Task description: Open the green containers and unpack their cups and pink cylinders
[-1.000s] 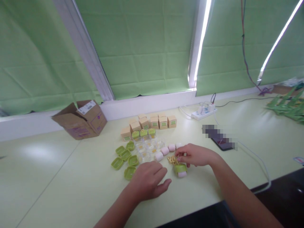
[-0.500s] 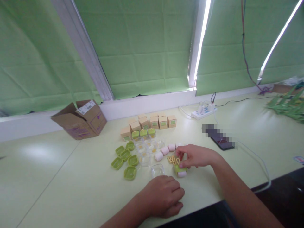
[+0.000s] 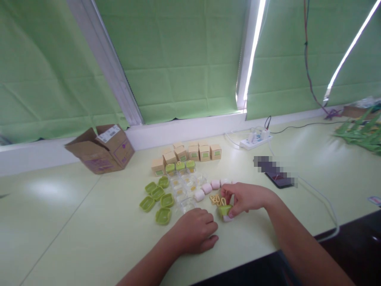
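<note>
My right hand (image 3: pixel 245 198) has its fingers closed round a small green-lidded container with a pink base (image 3: pixel 225 211) standing on the pale green table (image 3: pixel 74 222). Small yellow rings (image 3: pixel 216 199) lie just left of it. My left hand (image 3: pixel 195 234) rests knuckles up on the table with its fingers curled, right in front of a clear plastic cup (image 3: pixel 187 203); whether it touches the cup is unclear. Pink rollers (image 3: pixel 206 188) lie in a row behind the rings. Several green lids (image 3: pixel 157 201) sit to the left of more clear cups (image 3: pixel 181 186).
Small tan boxes (image 3: pixel 193 153) stand in rows behind the cups. An open cardboard box (image 3: pixel 102 149) lies at the back left. A white power strip (image 3: pixel 256 141), a dark phone (image 3: pixel 279 178) and a white cable (image 3: pixel 324 202) are on the right. Green strips (image 3: pixel 361 133) lie far right.
My left hand pulled back toward me, then moved forward a little toward the clear cups. My right hand closed lower over the green-lidded container.
</note>
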Tool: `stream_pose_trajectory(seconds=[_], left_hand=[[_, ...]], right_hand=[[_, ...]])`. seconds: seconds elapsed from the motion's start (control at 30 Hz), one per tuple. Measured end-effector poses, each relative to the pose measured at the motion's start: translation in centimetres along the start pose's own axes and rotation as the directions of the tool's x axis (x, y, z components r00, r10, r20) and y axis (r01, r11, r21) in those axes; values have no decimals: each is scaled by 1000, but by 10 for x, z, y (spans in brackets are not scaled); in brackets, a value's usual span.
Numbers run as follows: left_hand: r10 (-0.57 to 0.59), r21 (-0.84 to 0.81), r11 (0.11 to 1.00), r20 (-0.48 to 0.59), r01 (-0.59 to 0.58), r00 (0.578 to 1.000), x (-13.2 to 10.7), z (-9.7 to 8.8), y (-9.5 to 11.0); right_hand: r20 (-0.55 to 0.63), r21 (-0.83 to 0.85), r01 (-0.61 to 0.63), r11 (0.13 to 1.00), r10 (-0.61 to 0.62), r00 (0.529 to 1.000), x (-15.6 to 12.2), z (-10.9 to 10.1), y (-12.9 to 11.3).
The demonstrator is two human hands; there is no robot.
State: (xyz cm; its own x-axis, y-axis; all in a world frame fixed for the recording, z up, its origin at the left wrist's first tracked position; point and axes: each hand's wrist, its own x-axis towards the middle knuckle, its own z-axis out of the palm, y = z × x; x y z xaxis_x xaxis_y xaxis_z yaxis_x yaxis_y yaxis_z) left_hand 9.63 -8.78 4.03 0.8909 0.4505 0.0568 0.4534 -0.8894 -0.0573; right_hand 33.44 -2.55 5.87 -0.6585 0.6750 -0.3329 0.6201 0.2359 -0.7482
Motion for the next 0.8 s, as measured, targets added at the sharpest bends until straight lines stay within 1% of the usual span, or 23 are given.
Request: stream_pose_trajectory(seconds=[0.17,0.27,0.33,0.4,0.47,0.57,0.67,0.73,0.8], left_hand=[[-30,27,999,8,29,1000,-2,2,-6],[-34,32,999,9,33,999,-3,1,-7],[-34,29,999,3,34,999,-3,0,-6],[-43,19,999,-16,43,999,-2,-1,-4],[-65,-1,998,-61,65,996,-3,-1,-3],[-131,-73,990,-166,120,977,-4,2,0],[-229,-197,964,-259,181,938,-5,5,1],[-273,-280,941,-288,192,918,-5,6,1],[-289,-351,919,-295,178,911,-5,7,0]], right_hand=[[15,-5,-16,1000,16,1000,0,1,2],[23,-16,-2,1000,2,1000,0,2,2],[7,-34,15,999,-15,1000,0,2,2],[-7,-53,30,998,-31,1000,1,2,3],[1,-56,48,997,-47,999,2,1,4],[22,-3,96,995,-96,995,2,1,5],[42,98,148,984,-153,987,1,2,3],[68,179,174,968,-188,980,1,3,1],[90,260,202,944,-232,968,1,5,-1]])
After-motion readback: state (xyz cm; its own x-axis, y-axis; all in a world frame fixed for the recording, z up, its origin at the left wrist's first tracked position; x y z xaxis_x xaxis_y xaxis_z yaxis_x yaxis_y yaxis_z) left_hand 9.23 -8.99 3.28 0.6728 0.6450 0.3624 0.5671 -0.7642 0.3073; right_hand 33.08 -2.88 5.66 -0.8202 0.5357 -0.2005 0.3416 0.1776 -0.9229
